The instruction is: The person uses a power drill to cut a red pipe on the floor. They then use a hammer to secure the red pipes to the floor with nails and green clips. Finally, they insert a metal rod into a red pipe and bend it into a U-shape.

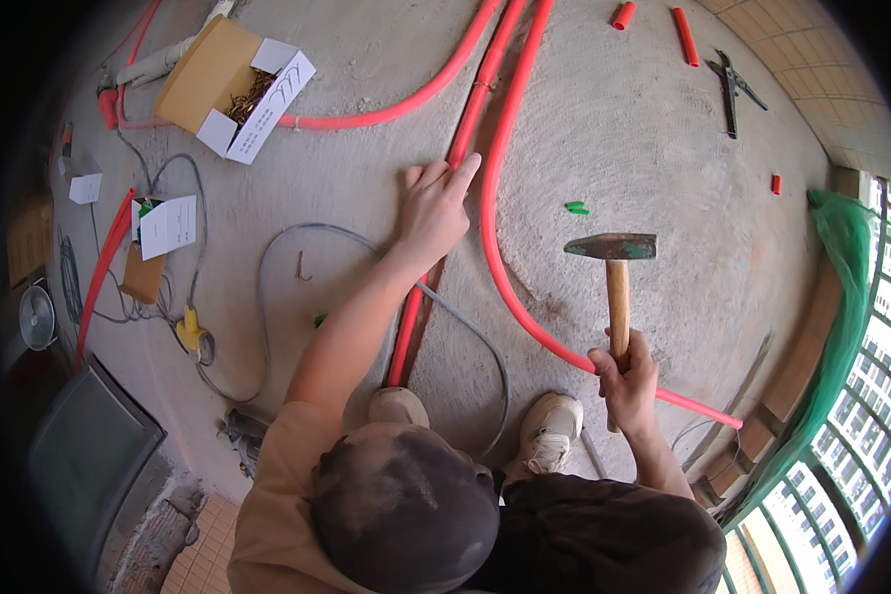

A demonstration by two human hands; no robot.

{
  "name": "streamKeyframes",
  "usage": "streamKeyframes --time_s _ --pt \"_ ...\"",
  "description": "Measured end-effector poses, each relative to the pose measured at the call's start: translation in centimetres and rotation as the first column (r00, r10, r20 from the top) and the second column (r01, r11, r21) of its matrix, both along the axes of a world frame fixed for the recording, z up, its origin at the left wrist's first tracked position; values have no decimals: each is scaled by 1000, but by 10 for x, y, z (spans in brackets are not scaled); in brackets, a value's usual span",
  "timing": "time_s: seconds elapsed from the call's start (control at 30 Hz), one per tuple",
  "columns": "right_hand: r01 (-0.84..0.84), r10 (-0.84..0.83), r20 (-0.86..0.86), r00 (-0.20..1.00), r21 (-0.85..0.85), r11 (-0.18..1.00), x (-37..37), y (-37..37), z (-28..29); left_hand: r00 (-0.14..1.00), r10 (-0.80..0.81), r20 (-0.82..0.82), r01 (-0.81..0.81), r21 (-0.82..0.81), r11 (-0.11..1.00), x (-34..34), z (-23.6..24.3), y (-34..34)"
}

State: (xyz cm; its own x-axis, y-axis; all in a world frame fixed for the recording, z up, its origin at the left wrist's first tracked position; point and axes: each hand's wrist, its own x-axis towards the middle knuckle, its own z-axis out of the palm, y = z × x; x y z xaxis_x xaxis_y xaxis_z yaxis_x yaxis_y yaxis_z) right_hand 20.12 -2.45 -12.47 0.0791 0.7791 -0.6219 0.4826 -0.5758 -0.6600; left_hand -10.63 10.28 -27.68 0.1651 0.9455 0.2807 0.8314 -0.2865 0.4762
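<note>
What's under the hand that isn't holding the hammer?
A straight red pipe runs under the left hand and shows on both sides of it. The stretch right beneath is covered, so I can't tell if anything small is tucked there.

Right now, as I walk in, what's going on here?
A person is bent over red pipes on a concrete floor. The right hand holds a hammer upright; the left hand is over the straight pipe, though whether it grips anything is unclear. An open box of small metal pieces lies ahead, to the left.
</note>
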Motion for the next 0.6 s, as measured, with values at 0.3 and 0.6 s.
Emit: streamKeyframes --time_s 0.3,0.6 --pt "-405 473 -300 829 263 876 -2 58 7 997 6 -81 -8 -29 1000 -2 0 -2" --pt "-593 454 384 804 458 663 -26 76 -44 969 130 209 -144 52 988 -9 20 -15"
